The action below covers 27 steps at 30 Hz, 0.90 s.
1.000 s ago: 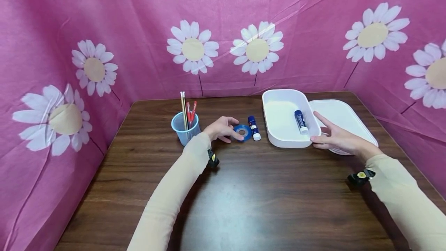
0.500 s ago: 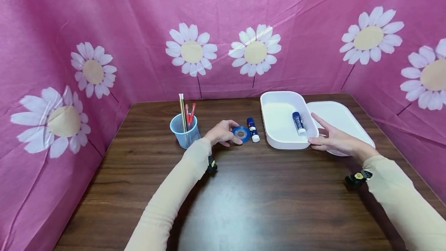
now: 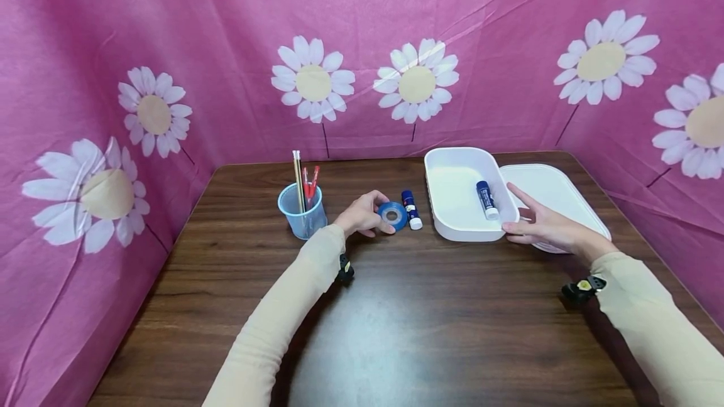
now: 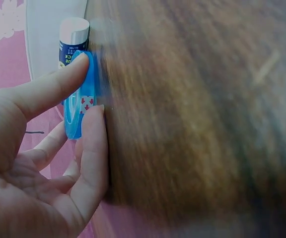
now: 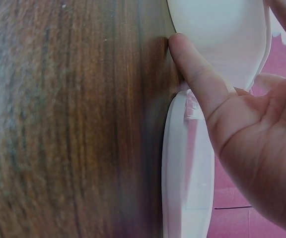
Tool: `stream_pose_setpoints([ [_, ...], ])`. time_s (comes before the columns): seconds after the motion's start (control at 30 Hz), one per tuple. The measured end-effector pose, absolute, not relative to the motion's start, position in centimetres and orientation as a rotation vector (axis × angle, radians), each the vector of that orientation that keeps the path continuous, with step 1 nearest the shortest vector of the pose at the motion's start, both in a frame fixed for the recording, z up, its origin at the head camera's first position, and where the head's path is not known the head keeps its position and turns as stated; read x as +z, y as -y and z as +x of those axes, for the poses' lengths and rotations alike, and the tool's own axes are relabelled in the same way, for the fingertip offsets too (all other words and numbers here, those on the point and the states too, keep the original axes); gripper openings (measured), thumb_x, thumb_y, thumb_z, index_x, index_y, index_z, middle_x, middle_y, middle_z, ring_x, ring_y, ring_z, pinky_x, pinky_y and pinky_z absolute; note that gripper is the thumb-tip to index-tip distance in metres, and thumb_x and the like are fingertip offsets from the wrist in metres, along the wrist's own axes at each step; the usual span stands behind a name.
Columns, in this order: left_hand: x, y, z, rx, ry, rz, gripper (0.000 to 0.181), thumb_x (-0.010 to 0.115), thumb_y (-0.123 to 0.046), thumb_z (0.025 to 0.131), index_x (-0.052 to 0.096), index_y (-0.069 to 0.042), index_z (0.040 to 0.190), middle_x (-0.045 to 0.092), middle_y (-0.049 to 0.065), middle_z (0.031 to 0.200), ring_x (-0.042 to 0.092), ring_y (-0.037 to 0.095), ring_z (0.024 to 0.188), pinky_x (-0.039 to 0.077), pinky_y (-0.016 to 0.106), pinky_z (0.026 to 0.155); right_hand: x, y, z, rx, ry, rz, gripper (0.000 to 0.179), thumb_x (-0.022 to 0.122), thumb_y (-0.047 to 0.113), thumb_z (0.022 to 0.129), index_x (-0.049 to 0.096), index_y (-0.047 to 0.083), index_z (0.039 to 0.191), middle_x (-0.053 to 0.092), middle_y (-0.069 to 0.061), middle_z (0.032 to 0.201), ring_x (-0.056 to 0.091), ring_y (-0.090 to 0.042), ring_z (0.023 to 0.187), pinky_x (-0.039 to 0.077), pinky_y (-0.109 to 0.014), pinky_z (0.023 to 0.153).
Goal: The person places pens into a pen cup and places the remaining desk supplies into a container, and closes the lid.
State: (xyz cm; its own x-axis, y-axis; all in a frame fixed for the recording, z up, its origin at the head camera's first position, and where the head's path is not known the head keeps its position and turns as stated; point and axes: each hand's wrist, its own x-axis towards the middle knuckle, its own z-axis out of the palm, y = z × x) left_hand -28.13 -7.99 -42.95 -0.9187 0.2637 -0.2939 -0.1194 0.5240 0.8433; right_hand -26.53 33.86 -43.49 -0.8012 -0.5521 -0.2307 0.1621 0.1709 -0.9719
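On the tabletop [image 3: 384,319], just beside a glue stick [image 3: 412,211], the blue tape [image 3: 400,217] is pinched by the left hand [image 3: 364,214]. It is likely light, hard and a bit slick, best held by its rim. Only from the left wrist are red marks [image 4: 87,102] shown on its edge. The white box [image 3: 466,233] is touched by the spread right hand [image 3: 542,225].

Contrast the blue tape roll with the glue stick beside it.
The blue tape roll is a ring; the glue stick, a slim cylinder. The roll is brighter blue; the stick is dark blue with a white end. The left hand pinches the roll; no hand holds the stick. Both are outside the white box.
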Motion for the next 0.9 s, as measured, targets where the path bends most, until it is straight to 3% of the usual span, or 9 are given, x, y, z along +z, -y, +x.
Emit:
stream_pose_setpoints([
  [0.47,-42.9,8.1,-28.5,1.537,-2.344,0.276,0.063,0.085,0.007,0.077,0.059,-0.01,0.131,0.062,0.013,0.104,0.061,0.021,0.086,0.06,0.03,0.071,-43.3,-34.1,-26.3,-1.703,-1.889,-0.368,0.104,0.061,0.002,0.101,-0.02,0.031,0.159,-0.006,-0.038,0.156,0.059,-0.012,0.117,0.051,-0.039,0.1],
  [0.7,-42.2,8.3,-28.7,1.728,-2.093,0.139,0.055,0.077,0.009,0.085,0.059,-0.006,0.134,0.057,0.016,0.109,0.069,0.026,0.088,0.062,0.043,0.08,-43.3,-34.2,-26.4,-1.688,-1.898,-0.357,0.103,0.061,0.003,0.101,-0.02,0.031,0.159,-0.007,-0.038,0.156,0.06,-0.011,0.115,0.052,-0.039,0.099],
  [0.9,-40.5,8.5,-29.0,1.723,-2.063,0.121,0.049,0.069,-0.001,0.094,0.053,-0.001,0.141,0.066,0.016,0.109,0.069,0.025,0.09,0.06,0.046,0.085,-43.3,-34.0,-26.6,-1.68,-1.9,-0.358,0.103,0.061,0.004,0.101,-0.019,0.031,0.16,-0.008,-0.038,0.157,0.059,-0.01,0.115,0.052,-0.039,0.099],
])
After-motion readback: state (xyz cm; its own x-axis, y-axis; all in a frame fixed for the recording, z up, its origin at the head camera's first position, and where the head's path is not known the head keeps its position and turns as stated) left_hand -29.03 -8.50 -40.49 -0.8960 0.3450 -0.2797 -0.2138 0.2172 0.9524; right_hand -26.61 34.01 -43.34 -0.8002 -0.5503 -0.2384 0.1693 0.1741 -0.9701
